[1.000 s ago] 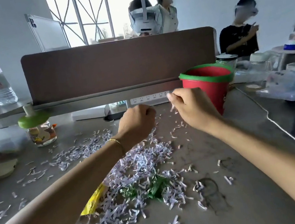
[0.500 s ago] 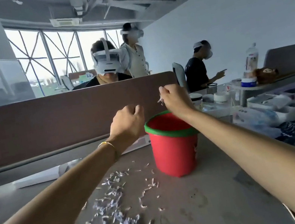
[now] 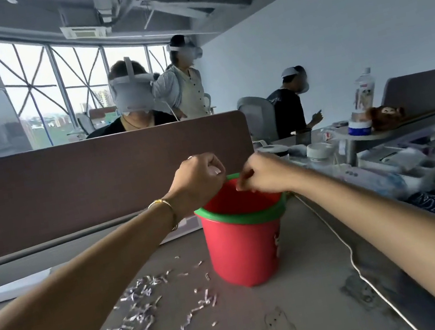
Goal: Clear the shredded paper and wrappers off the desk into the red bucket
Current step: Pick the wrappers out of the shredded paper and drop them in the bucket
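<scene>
The red bucket point(image 3: 243, 250) with a green rim stands upright on the grey desk point(image 3: 317, 307). My left hand point(image 3: 198, 179) is a closed fist just above the bucket's left rim, and a small white bit shows between its fingers. My right hand point(image 3: 263, 175) hovers over the bucket's mouth with its fingertips bunched and pointing down; I see no paper in them. Shredded paper point(image 3: 139, 324) lies scattered on the desk left of and in front of the bucket. No wrappers are in view.
A brown divider panel point(image 3: 97, 180) runs behind the bucket, with people in headsets beyond it. A white cable point(image 3: 351, 257) trails down the desk right of the bucket. Bags and containers point(image 3: 414, 168) crowd the right side. A flat white box point(image 3: 11, 290) lies far left.
Both hands rose from the paper pile to the bucket. My left fist now reaches the rim, and my right hand has dropped from above the bucket to its mouth. My view tilted up.
</scene>
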`<state>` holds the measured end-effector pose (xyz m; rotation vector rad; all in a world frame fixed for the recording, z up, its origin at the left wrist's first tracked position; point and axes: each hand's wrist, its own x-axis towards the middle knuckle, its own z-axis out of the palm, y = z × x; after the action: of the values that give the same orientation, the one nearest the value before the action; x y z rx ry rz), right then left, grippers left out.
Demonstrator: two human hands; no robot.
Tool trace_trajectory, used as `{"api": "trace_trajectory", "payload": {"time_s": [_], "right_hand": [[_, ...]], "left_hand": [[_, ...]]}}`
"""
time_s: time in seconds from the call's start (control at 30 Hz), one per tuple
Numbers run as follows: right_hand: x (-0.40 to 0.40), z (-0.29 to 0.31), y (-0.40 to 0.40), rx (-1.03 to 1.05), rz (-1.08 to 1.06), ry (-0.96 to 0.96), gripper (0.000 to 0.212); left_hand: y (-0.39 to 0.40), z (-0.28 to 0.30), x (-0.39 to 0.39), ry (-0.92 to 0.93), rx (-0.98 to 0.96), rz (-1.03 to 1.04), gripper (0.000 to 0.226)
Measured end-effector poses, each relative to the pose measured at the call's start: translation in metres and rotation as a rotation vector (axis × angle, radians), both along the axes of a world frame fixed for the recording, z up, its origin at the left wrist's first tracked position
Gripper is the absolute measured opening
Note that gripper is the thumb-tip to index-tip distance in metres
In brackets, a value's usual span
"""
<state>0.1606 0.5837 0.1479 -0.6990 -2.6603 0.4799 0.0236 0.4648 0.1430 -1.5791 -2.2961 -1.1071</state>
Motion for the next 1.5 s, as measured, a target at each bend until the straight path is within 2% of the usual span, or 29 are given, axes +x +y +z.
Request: {"api": "trace_trajectory", "payload": {"time_s": [0.1, 0.23, 0.4, 0.53, 0.67, 0.87, 1.0, 1.1, 1.27, 1.33, 1.43, 1.5], "right_hand": [[0.020, 0.002, -0.004, 0.030, -0.001, 0.055, 0.018], [0.040, -0.002, -0.013, 0.057, 0.006, 0.076, 0.018], [0.047, -0.008, -0.030, 0.104, -0.026, 0.148, 0.017], [0.055, -0.013, -0.061, 0.218, -0.034, 0.252, 0.014], [0.065, -0.019, -0.107, 0.221, 0.023, 0.345, 0.016], [0.077, -0.051, -0.184, 0.198, 0.135, 0.337, 0.018], [0.080, -0.081, -0.223, 0.155, 0.221, 0.358, 0.018], [0.085, -0.102, -0.245, 0.129, 0.244, 0.311, 0.018], [0.097, -0.132, -0.266, 0.080, 0.265, 0.257, 0.015], [0.100, -0.141, -0.270, 0.052, 0.274, 0.247, 0.014], [0.100, -0.148, -0.280, 0.033, 0.272, 0.226, 0.014], [0.099, -0.149, -0.287, 0.039, 0.274, 0.212, 0.014]], "left_hand": [[0.015, 0.000, 0.007, 0.027, -0.136, -0.041, 0.016], [0.026, -0.001, 0.011, 0.061, -0.306, -0.117, 0.005], [0.005, -0.001, 0.022, 0.093, -0.269, -0.072, 0.014], [-0.042, -0.001, 0.037, 0.183, -0.240, -0.050, 0.018], [-0.102, -0.006, 0.058, 0.241, -0.205, -0.020, 0.021], [-0.195, -0.039, 0.078, 0.178, -0.197, 0.020, 0.032], [-0.250, -0.074, 0.088, 0.132, -0.215, 0.026, 0.019], [-0.286, -0.102, 0.101, 0.124, -0.311, 0.001, 0.017], [-0.333, -0.150, 0.122, 0.248, -0.530, 0.033, 0.061], [-0.342, -0.165, 0.128, 0.329, -0.572, 0.063, 0.070], [-0.345, -0.175, 0.133, 0.420, -0.474, 0.073, 0.052], [-0.344, -0.176, 0.131, 0.393, -0.388, 0.065, 0.033]]}}
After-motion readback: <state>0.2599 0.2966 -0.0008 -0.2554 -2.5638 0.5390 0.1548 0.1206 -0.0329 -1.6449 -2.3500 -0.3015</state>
